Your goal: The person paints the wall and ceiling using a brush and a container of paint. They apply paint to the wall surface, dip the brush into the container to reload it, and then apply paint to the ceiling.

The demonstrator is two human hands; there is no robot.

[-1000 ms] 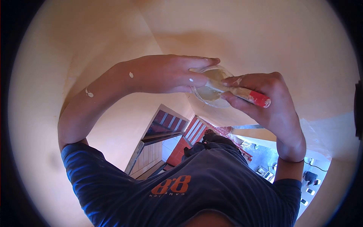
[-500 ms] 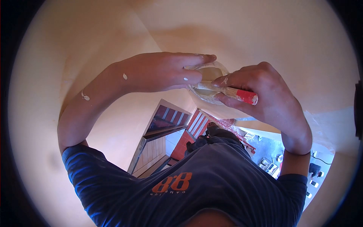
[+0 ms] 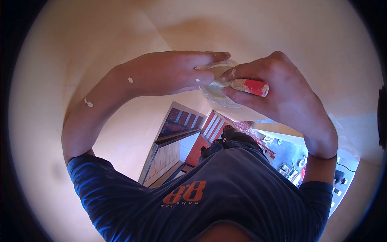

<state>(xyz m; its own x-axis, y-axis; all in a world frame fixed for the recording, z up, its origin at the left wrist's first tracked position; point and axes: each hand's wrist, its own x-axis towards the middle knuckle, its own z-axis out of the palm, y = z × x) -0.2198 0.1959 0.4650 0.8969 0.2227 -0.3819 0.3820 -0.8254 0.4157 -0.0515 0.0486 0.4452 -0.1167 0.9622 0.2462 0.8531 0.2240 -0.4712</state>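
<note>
Up against the wall, my left hand (image 3: 177, 74) grips the left side of a round, clear-looking tub (image 3: 225, 101), with fingers around its rim. Pale paste or paint coats the tub's inside. My right hand (image 3: 272, 82) is closed on a putty knife (image 3: 254, 87) with a worn, red-ended handle. Its pale-smeared front end points left into the tub, close to my left fingers, and is partly hidden. White splashes mark my left forearm and fingers.
Plain beige walls (image 3: 100, 32) surround my arms, with a corner line above the tub. Far below are a wooden door (image 3: 163, 159), red-and-white striped steps (image 3: 211, 127), and a grey floor with scattered items (image 3: 288, 171) at the right.
Both hands have risen slightly with the tub. My right hand and the putty knife have shifted a little left, with the front end deeper over the tub.
</note>
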